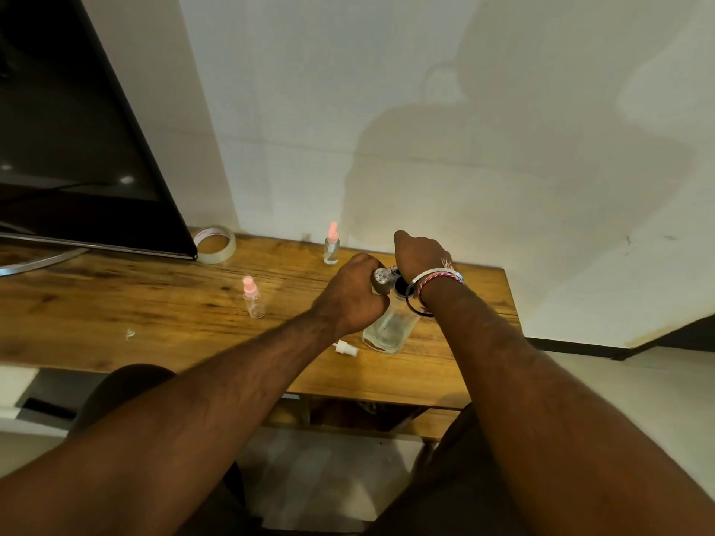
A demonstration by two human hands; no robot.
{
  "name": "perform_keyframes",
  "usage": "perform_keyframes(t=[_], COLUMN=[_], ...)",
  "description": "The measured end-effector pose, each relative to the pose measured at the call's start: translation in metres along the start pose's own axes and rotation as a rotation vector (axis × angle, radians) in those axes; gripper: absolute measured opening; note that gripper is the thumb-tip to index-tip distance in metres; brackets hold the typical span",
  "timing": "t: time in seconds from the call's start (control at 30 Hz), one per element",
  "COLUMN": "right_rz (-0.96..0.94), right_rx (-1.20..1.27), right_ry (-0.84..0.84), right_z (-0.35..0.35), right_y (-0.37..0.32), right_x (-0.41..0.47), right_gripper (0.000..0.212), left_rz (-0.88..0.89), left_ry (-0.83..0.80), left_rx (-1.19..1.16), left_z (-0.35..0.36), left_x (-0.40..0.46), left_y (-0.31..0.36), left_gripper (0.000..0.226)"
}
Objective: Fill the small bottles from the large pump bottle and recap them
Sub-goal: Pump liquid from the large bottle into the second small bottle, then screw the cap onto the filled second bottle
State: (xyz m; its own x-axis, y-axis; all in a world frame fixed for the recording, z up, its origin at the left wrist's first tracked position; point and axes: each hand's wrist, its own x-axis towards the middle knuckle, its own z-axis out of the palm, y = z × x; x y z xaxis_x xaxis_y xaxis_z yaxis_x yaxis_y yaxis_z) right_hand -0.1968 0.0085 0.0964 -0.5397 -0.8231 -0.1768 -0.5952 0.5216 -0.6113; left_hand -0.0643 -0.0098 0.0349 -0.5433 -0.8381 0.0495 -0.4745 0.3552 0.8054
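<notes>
The large clear pump bottle (390,326) stands on the wooden table (154,303), partly filled with clear liquid. My left hand (354,295) grips a small silvery bottle (383,278) tilted against the pump head. My right hand (419,255) sits on top of the pump, fingers curled down over it; the pump head itself is hidden. Two small clear bottles with pink spray caps stand apart: one at mid-table (253,297), one near the wall (331,245). A loose white spray cap (345,348) lies beside the large bottle's base.
A dark monitor (77,148) on a metal stand fills the left of the table. A roll of clear tape (214,243) lies by its corner. The wall runs close behind. The table's right edge is just past my right wrist, with bangles on it.
</notes>
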Motion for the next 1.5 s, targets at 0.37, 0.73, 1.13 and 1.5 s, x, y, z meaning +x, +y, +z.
perform_keyframes(t=[0.37, 0.73, 1.13, 1.5], right_rz=[0.104, 0.175, 0.335, 0.516], right_rx=[0.158, 0.274, 0.556, 0.545], right_ry=[-0.182, -0.261, -0.158, -0.12], right_z=[-0.014, -0.017, -0.027, 0.033], right_y=[-0.01, -0.007, 0.016, 0.111], right_x=[0.001, 0.01, 0.005, -0.03], right_gripper=[0.032, 0.047, 0.052, 0.023], left_rz=[0.007, 0.014, -0.067, -0.173], left_ry=[-0.007, 0.035, 0.189, 0.165], left_rx=[0.002, -0.158, -0.326, -0.346], left_z=[-0.001, 0.0, 0.015, 0.025], left_x=[-0.003, -0.007, -0.028, -0.082], left_y=[0.002, -0.003, -0.02, -0.034], left_gripper=[0.029, 0.032, 0.034, 0.024])
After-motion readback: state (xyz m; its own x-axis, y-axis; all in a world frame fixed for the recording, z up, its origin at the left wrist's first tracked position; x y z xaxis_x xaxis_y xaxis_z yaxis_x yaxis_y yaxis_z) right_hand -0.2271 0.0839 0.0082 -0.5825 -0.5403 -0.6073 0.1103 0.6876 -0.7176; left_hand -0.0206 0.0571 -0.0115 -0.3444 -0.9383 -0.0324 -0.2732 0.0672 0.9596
